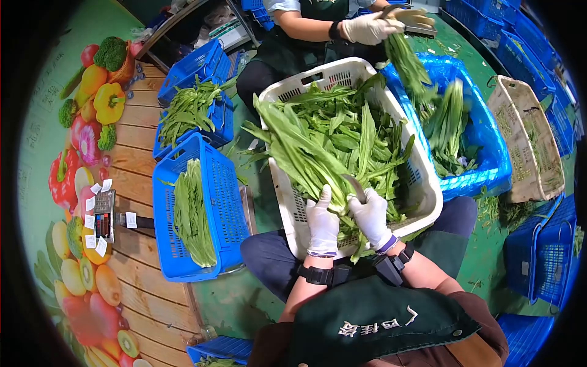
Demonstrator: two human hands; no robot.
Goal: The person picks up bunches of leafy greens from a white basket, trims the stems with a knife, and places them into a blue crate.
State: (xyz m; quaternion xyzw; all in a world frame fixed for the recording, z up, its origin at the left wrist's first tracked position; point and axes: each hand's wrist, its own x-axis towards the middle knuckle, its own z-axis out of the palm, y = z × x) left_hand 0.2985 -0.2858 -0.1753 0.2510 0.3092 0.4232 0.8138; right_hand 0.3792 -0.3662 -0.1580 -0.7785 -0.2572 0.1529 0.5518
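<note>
My left hand (322,227), in a white glove, is closed round the base of a bunch of long leafy greens (304,156). The leaves fan up and to the left over the white crate (431,211). Beside it my gloved right hand (371,220) is closed on a small curved knife (355,187), whose dark blade rises by the stem ends. The handle is hidden in my fingers. Loose green leaves (342,125) fill the crate between my knees.
Opposite, a co-worker's gloved hand (371,29) holds greens over a blue-lined crate (498,165). A blue basket (231,214) with a bunch of greens stands left, near a scale (105,215). A dirty white crate (510,110) and blue crates (531,266) are at right.
</note>
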